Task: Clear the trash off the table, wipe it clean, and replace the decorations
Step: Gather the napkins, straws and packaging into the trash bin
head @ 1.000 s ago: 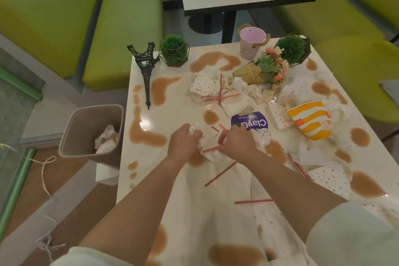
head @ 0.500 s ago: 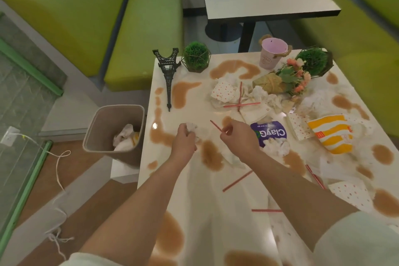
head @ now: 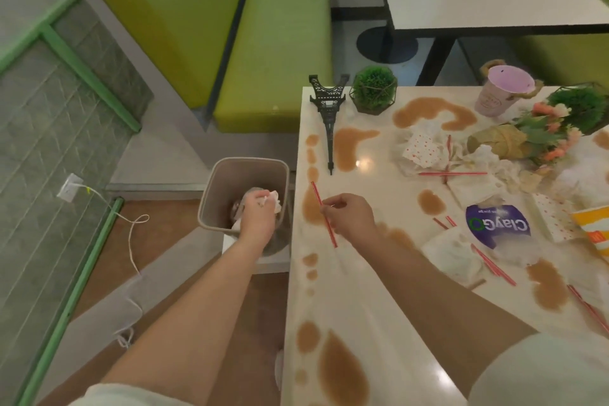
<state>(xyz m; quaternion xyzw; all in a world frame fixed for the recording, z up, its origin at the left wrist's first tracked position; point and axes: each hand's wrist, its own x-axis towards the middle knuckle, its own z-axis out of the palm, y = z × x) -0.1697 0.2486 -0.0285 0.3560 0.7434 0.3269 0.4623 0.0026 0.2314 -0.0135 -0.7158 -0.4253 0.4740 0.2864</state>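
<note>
White crumpled napkin (head: 272, 199), soft and wadded, gripped in the curled left hand (head: 258, 216) over the tan plastic bin (head: 211, 198). Right hand (head: 349, 212), just beside it above the glossy table (head: 362, 323) edge, pinches a thin red straw (head: 324, 214); long axis runs far-left to near-right. Brown puddles beneath. Metal tower figurine (head: 328, 112) lies beyond the right hand.

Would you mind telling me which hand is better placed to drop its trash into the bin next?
The left hand: it holds a crumpled napkin directly over the open bin. The right hand pinches a red straw above the table.
</note>
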